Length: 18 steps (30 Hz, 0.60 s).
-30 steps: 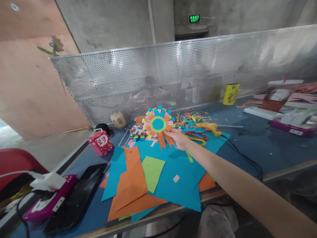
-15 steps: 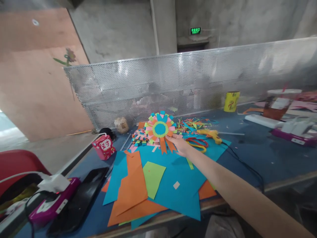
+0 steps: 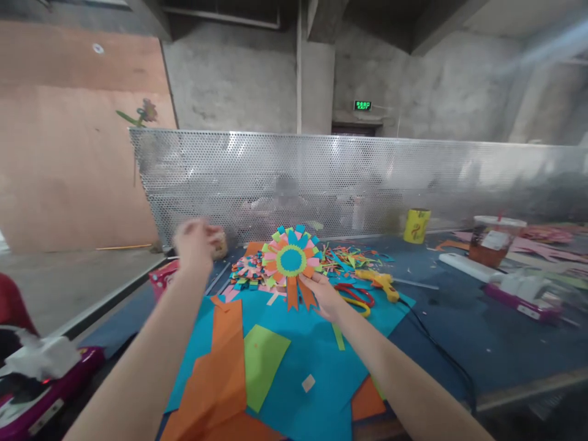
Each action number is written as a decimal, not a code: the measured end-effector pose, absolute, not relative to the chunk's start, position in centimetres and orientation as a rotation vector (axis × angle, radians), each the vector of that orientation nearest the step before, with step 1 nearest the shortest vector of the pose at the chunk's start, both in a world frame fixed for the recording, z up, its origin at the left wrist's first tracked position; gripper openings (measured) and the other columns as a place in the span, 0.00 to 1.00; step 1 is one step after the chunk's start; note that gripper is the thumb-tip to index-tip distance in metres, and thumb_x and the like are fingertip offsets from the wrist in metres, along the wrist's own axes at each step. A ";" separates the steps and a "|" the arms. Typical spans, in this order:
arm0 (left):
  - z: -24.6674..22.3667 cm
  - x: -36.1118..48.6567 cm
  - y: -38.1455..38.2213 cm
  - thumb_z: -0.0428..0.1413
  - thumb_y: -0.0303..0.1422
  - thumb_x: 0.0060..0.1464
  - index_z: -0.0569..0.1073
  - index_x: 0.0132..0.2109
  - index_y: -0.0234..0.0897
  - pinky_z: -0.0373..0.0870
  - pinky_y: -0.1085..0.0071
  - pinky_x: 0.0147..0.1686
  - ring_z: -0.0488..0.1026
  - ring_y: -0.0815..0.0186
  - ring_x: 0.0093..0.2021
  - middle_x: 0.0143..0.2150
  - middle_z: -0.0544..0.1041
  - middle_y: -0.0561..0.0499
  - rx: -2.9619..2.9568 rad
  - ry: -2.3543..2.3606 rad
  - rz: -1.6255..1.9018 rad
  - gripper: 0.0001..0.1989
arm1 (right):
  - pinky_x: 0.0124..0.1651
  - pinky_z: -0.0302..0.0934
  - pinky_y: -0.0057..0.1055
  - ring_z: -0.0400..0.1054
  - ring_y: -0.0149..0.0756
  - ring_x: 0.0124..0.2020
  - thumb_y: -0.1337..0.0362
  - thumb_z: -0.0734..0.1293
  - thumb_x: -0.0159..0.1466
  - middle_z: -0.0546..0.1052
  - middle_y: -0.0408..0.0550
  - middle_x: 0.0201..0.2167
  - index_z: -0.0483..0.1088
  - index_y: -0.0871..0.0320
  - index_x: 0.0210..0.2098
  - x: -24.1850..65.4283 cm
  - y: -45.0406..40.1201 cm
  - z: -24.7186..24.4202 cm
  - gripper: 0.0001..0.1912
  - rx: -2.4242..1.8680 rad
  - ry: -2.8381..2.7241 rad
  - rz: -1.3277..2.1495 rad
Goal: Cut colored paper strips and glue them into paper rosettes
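- Pinches a paper rosette [image 3: 291,261] at its lower right edge, near the orange tails [image 3: 293,295], with the fingers of the right hand [image 3: 325,295].
- Shows the rosette's round blue middle to the camera, just left of the right fingertips, with both tails pointing down.
- Has the left hand [image 3: 195,242] up and well apart from the rosette, before the metal screen [image 3: 349,184], with fingers bent; cannot tell, through the blur, whether grasping or bare.
- Has a heap of colourful cut paper [image 3: 248,269] between the hands, directly left of the rosette.
- Has red and yellow loop handles [image 3: 368,310] just right of the right hand, then a yellow glue gun [image 3: 379,280] a little beyond on the counter [image 3: 441,312].
- Has blue paper [image 3: 331,349], orange paper [image 3: 225,367] and green paper [image 3: 264,361] spread nearer than both hands.
- Has a red carton [image 3: 162,277] below and left of the left hand, partly hidden.
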<state>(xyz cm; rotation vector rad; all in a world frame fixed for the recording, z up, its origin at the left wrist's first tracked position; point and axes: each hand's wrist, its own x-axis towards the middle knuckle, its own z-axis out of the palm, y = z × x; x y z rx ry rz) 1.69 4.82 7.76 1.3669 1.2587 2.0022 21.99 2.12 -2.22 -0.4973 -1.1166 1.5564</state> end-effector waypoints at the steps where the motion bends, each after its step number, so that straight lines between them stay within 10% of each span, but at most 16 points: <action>1: 6.8 2.4 5.6 0.50 0.36 0.56 0.66 0.49 0.33 0.70 0.63 0.37 0.71 0.64 0.40 0.45 0.70 0.46 1.360 1.247 1.924 0.15 | 0.39 0.66 0.40 0.72 0.45 0.39 0.56 0.72 0.45 0.78 0.46 0.32 0.70 0.56 0.33 22.0 2.1 -2.2 0.18 -0.506 -1.119 1.555; 6: 1.3 5.3 7.5 0.39 0.45 0.58 0.68 0.46 0.33 0.68 0.73 0.22 0.72 0.66 0.28 0.33 0.74 0.46 1.434 1.161 1.646 0.22 | 0.39 0.66 0.39 0.72 0.45 0.39 0.55 0.72 0.44 0.78 0.46 0.32 0.70 0.56 0.33 22.1 2.4 -2.5 0.19 -0.553 -1.097 1.512; 18: -0.9 6.3 5.1 0.48 0.42 0.53 0.67 0.32 0.37 0.63 0.75 0.25 0.65 0.70 0.25 0.26 0.69 0.54 2.003 1.151 1.523 0.13 | 0.40 0.65 0.40 0.72 0.45 0.36 0.56 0.71 0.45 0.78 0.48 0.32 0.71 0.56 0.33 22.2 3.1 -3.3 0.17 -0.702 -1.151 1.386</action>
